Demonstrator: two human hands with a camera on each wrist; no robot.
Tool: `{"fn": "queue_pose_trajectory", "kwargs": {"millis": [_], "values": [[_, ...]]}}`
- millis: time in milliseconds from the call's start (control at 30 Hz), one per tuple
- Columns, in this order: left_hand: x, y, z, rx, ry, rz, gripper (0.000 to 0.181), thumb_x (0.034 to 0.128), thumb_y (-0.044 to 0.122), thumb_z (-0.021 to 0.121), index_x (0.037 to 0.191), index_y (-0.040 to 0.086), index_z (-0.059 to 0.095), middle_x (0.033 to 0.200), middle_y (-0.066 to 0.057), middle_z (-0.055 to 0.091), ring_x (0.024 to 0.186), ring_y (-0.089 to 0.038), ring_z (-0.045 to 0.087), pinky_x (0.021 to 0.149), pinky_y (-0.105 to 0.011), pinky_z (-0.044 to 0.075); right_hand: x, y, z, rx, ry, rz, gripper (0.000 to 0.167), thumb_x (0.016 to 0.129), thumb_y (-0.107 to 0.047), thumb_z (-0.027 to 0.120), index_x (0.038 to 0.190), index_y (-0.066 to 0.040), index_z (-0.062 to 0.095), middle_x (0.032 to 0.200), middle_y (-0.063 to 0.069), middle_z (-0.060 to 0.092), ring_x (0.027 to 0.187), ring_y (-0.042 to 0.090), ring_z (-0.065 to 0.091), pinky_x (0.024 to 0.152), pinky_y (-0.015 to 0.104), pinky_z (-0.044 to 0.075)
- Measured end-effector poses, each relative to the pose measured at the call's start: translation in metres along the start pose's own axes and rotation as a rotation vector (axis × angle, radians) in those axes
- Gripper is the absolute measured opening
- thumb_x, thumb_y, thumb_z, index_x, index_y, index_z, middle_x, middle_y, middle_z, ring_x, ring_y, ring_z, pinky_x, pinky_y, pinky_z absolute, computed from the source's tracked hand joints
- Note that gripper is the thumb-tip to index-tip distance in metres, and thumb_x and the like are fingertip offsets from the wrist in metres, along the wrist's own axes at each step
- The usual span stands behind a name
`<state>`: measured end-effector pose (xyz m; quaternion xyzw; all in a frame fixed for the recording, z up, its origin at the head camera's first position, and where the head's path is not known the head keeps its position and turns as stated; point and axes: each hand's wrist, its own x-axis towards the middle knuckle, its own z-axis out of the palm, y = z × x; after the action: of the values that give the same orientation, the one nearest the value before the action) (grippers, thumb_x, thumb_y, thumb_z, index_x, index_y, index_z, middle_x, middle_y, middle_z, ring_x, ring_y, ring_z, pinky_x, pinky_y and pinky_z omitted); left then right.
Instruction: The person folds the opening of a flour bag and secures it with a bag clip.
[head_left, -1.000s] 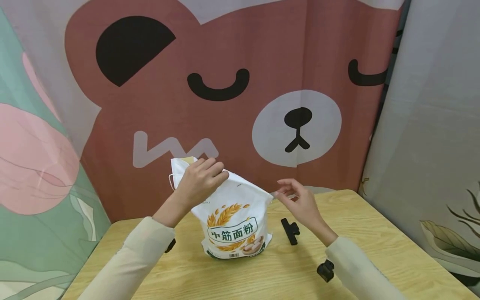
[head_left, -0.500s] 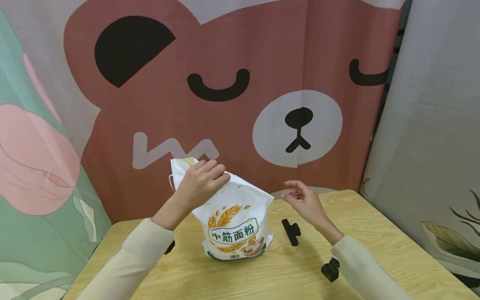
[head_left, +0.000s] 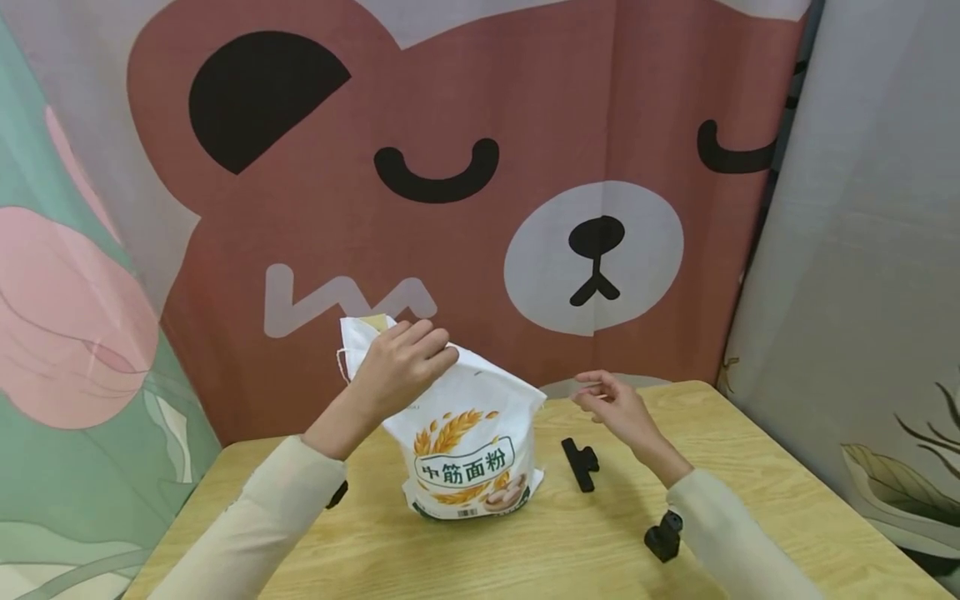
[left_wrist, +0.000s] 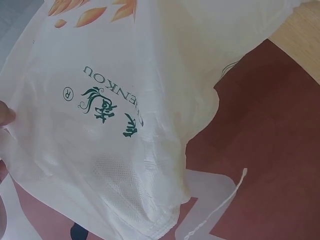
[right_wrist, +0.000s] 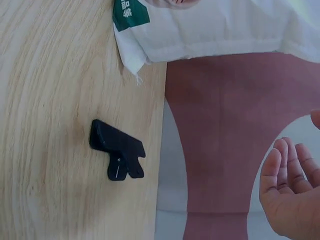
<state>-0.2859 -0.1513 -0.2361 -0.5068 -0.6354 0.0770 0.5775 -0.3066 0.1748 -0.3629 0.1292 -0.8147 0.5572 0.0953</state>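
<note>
Left hand (head_left: 405,367), fingers curled, grips the all-purpose flour bag (head_left: 468,467) near its top; right hand (head_left: 618,414), fingers loosely bent and empty, hovers near a black clip (head_left: 578,465).

White flour bag (head_left: 471,442) on wooden table (head_left: 420,562), left fingers (head_left: 432,343) round its top, right fingers (head_left: 600,383) apart, black clip (head_left: 580,465) nearby.

Both forearms (head_left: 258,517) stretched forward, left grip (head_left: 401,367) curled, right grip (head_left: 621,414) raised (fingers (right_wrist: 270,167) loosely bent)
</note>
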Motion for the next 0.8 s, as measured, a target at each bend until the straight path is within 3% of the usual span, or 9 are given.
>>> {"fn": "queue_pose_trajectory", "kwargs": {"millis": [433,800], "values": [[0.0,0.002,0.001,-0.005,0.007,-0.015,0.033,0.0978,-0.006,0.036,0.076,0.005,0.059,0.077,-0.006,0.052,0.063,-0.02,0.048,0.05,-0.029,0.036,-0.002,0.017,-0.014,0.01,-0.029,0.117,0.046,0.096,-0.027,0.062,0.133,-0.003,0.052,0.112,0.012,0.062,0.093,0.021,0.06,0.08,0.037,0.05],[0.005,0.001,0.005,-0.005,0.012,-0.023,0.03,0.0956,-0.007,0.039,0.076,0.004,0.059,0.077,-0.006,0.052,0.063,-0.021,0.049,0.051,-0.029,0.037,-0.001,0.023,-0.019,-0.004,-0.024,0.139,0.048,0.095,-0.031,0.062,0.133,-0.003,0.052,0.114,0.012,0.062,0.099,0.023,0.058,0.082,0.04,0.05]]}}
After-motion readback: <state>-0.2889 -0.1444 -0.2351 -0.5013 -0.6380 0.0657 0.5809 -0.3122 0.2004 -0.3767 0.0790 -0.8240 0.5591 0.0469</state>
